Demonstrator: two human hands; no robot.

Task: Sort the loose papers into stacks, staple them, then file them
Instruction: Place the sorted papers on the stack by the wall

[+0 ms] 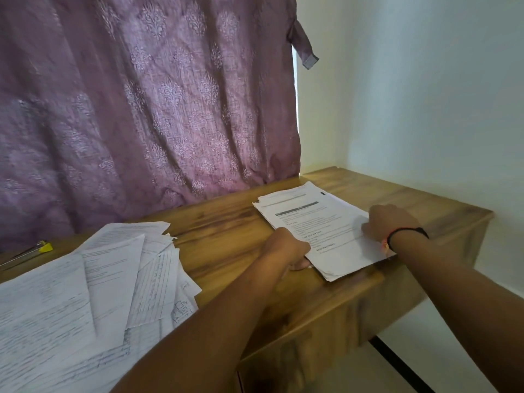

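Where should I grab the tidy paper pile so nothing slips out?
Probably its two long edges, from both sides, where the left hand and right hand are. The paper stack lies flat, sheets uneven, so squeezing both edges holds them together.

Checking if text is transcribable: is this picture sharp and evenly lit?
Head view: motion blur softens print on the white printed paper stack and loose handwritten paper pile; head view: daylight glows through the purple patterned curtain, bright strip beside it.
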